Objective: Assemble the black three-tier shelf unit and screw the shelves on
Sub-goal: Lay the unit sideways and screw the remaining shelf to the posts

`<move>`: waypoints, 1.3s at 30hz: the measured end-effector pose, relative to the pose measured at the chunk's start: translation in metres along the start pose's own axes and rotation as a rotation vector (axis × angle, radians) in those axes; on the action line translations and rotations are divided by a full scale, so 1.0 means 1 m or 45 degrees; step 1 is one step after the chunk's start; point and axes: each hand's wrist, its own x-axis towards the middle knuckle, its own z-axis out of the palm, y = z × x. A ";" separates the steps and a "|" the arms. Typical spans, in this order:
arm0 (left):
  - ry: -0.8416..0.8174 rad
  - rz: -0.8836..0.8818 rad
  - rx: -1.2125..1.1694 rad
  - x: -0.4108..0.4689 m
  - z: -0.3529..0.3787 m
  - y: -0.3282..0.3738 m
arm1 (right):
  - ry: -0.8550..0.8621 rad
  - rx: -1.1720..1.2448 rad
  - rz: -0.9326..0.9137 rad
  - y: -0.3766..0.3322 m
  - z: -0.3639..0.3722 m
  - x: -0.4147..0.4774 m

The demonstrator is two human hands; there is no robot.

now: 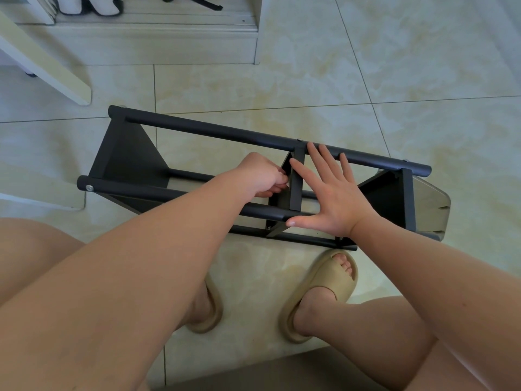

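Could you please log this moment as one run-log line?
shelf unit: sideways on floor | left hand: grips middle shelf | right hand: flat on shelf unit

Free floor [366, 80] beyond shelf unit [214, 134], cabinet [158, 46] (far)

Glossy beige marbled tile floor [423, 66]; pale wooden cabinet base [158, 43].

Bright, even, soft daylight with slight cool-green cast. Floor [394, 66] glossy, with pale sheen patches. Shadows weak, soft-edged: faint shade beneath shelf unit [214, 132], its inner panels darker. Dull highlight runs along unit's top tube. Wide-angle bend: tile seams curve toward edges, forearms [112, 277] swell near bottom corners. Centre crisp; far corners slightly soft.
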 end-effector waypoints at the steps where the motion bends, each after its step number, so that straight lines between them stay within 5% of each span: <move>1: 0.008 0.016 -0.010 0.000 0.000 0.000 | -0.001 0.000 0.001 0.000 0.000 0.000; 21: -0.146 -0.185 -0.232 0.004 -0.010 -0.005 | 0.002 0.006 0.004 0.000 0.000 0.000; 39: -0.293 -0.188 -0.097 0.000 -0.013 -0.006 | -0.011 -0.011 0.005 -0.002 0.000 -0.001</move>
